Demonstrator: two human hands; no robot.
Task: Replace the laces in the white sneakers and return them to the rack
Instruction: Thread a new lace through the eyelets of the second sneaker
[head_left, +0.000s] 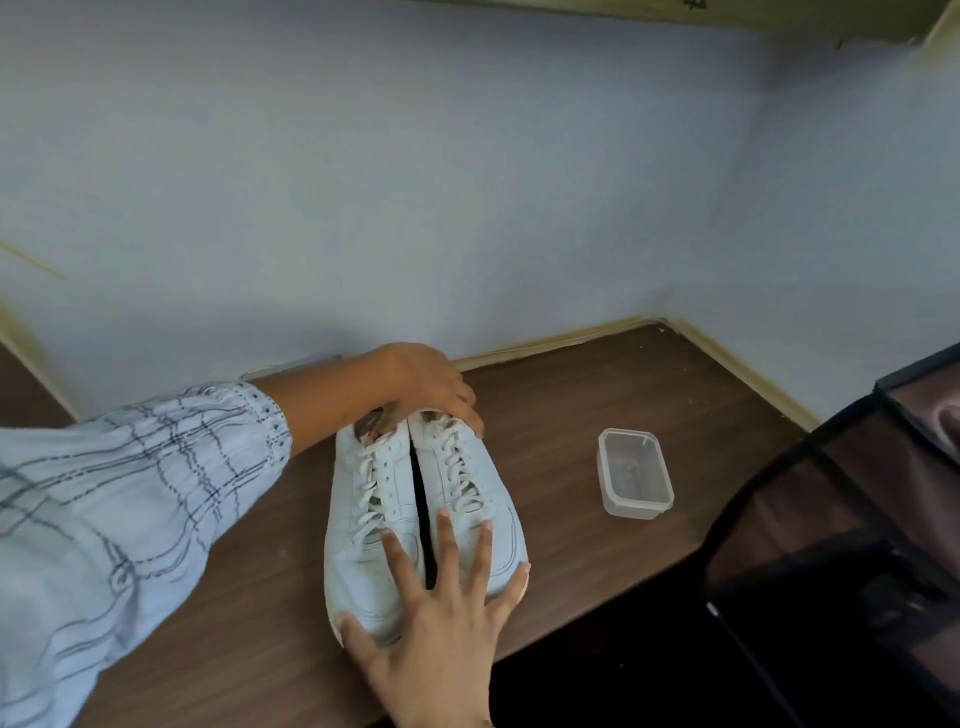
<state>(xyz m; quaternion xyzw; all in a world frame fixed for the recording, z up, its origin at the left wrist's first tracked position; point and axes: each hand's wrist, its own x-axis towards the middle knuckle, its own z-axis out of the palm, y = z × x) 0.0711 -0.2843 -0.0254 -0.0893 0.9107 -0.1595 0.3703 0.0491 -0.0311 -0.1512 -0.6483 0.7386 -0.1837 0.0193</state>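
Note:
Two white sneakers stand side by side on a brown wooden table, toes toward me: the left sneaker (363, 519) and the right sneaker (470, 499), both threaded with white laces (457, 467). My left hand (426, 387) reaches over from the left and grips the heel openings of both shoes, fingers curled over the collars. My right hand (441, 623) lies flat on the toe caps with fingers spread straight across both shoes.
A small clear plastic container (635, 473) sits on the table (571, 415) to the right of the shoes. A dark fabric shoe rack (841, 545) with black frame bars fills the right side. A pale blue wall runs close behind the table.

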